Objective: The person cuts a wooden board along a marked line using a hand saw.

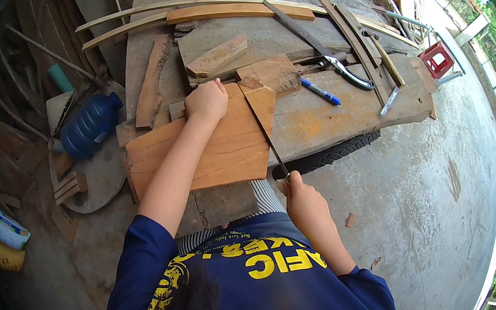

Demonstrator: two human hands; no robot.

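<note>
A reddish-brown wooden board [232, 153] lies across the workbench in front of me. My left hand [207, 99] is closed over its far edge, pressing or gripping it there; the fingertips are hidden. My right hand [300, 192] is wrapped round the handle of a saw at the board's near right side. The thin dark saw blade [263, 126] runs slantwise over the board near its right end, with a small piece of wood [262, 106] on its far side. How deep the blade sits cannot be made out. Behind the board is a wood block [271, 72].
Farther back lie a second saw [347, 72] with a curved handle, a blue marker [320, 92], a utility knife [389, 102] and long wood strips [240, 13]. A large blue water bottle [91, 125] stands at the left. A tyre [344, 153] shows below the bench's right edge.
</note>
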